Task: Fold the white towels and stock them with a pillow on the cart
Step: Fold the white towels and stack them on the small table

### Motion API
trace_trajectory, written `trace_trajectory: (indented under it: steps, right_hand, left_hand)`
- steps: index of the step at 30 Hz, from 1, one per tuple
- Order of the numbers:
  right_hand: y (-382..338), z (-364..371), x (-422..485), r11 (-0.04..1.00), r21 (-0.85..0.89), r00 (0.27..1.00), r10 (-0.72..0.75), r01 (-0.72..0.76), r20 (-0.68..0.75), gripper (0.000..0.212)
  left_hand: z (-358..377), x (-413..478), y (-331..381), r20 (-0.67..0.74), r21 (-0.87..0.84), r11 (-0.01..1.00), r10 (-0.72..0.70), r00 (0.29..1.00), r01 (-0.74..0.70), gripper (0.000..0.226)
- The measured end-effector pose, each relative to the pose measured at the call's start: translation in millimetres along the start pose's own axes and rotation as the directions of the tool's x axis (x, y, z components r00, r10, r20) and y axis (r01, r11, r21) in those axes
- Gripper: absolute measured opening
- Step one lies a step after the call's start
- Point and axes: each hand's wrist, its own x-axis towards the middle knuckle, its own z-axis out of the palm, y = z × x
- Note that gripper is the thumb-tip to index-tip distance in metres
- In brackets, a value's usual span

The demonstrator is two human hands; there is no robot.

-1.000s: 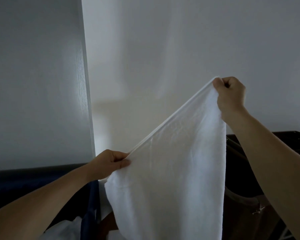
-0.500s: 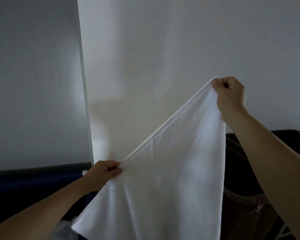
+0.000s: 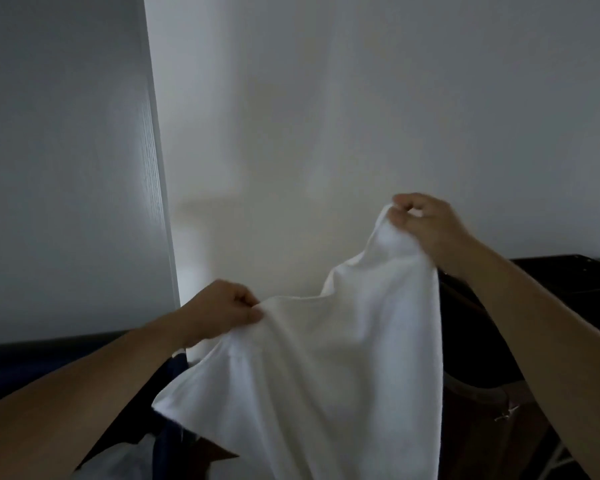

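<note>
A white towel [image 3: 326, 368] hangs in the air in front of me, held up by both hands. My right hand [image 3: 426, 225] pinches its upper corner at the right, higher up. Lower and to the left, my left hand [image 3: 222, 311] pinches the towel's top edge. The edge between the two hands sags in a loose curve, and the towel's lower part runs out of the frame's bottom. No pillow is in view.
A white wall fills the background, with a grey panel [image 3: 66, 168] at the left. A dark cart frame [image 3: 551, 282] stands behind the towel at the right. Something pale, perhaps more linen [image 3: 125, 459], lies at the bottom left beside a dark blue edge.
My right hand has dropped lower and the towel's top edge, taut before, now sags. The towel has swung and spread out to the left below my left hand.
</note>
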Motion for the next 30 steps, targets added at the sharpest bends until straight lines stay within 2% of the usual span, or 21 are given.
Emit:
trace_trajectory:
  steps: [1,3,6,8,10,13,15,17,19,21,23,26,30]
  right_hand:
    - [-6.1,11.2,-10.7,0.999,-0.003,0.989,-0.038,0.039,0.144,0.013]
    - [-15.3,38.3,-32.9,0.996,-0.025,0.919,-0.071,0.087,0.389,0.018]
    - [-13.2,71.5,-59.0,1.0,-0.015,0.873,0.002,0.006,0.488,0.013]
    - [-6.9,75.9,-69.6,0.988,0.087,0.889,0.072,-0.124,0.452,0.018]
    - [2.4,76.6,-75.4,0.982,0.114,0.902,0.088,-0.149,0.422,0.022]
    - [7.9,81.5,-75.6,0.995,0.021,0.921,0.08,-0.095,0.38,0.025]
    - [2.0,81.1,-63.0,0.998,-0.051,0.947,0.036,-0.021,0.318,0.024]
    - [-11.0,71.4,-40.4,0.992,-0.107,0.976,-0.048,0.072,0.21,0.026]
    - [-30.4,54.5,-14.0,0.981,-0.128,0.989,-0.14,0.146,0.055,0.028]
    - [-53.6,37.4,9.4,0.964,-0.169,0.97,-0.223,0.205,-0.1,0.025]
    - [-73.6,25.9,26.1,0.943,-0.211,0.929,-0.3,0.256,-0.214,0.021]
    - [-89.1,16.6,39.9,0.93,-0.268,0.898,-0.329,0.253,-0.293,0.021]
    - [-92.5,9.4,51.3,0.942,-0.295,0.894,-0.267,0.163,-0.359,0.02]
  left_hand:
    - [3.7,4.5,19.1,0.007,0.054,0.997,0.048,0.999,-0.048,0.005]
    - [15.4,10.0,56.4,0.045,0.118,0.983,0.139,0.989,-0.143,0.008]
    - [29.7,12.5,90.2,0.091,0.152,0.963,0.21,0.973,-0.222,0.007]
    - [32.0,13.0,96.2,0.107,0.115,0.968,0.211,0.972,-0.223,0.008]
    - [32.3,11.3,94.7,0.109,0.059,0.977,0.199,0.974,-0.206,0.01]
    - [35.4,9.7,93.6,0.114,0.042,0.978,0.2,0.973,-0.206,0.015]
    - [34.9,10.2,96.0,0.06,-0.002,0.979,0.203,0.977,-0.204,0.019]
    - [29.8,11.3,98.6,-0.014,0.009,0.981,0.193,0.981,-0.193,0.021]
    - [23.2,11.9,98.2,-0.056,0.124,0.975,0.194,0.979,-0.186,0.016]
    - [16.9,11.5,93.8,-0.087,0.185,0.965,0.202,0.976,-0.183,0.015]
    - [6.0,8.3,90.9,-0.11,0.095,0.978,0.193,0.975,-0.183,0.022]
    - [-19.8,-1.2,92.4,-0.072,0.003,0.983,0.184,0.98,-0.184,0.028]
    - [-60.0,-12.2,88.7,0.012,0.219,0.964,0.151,0.989,-0.15,0.035]
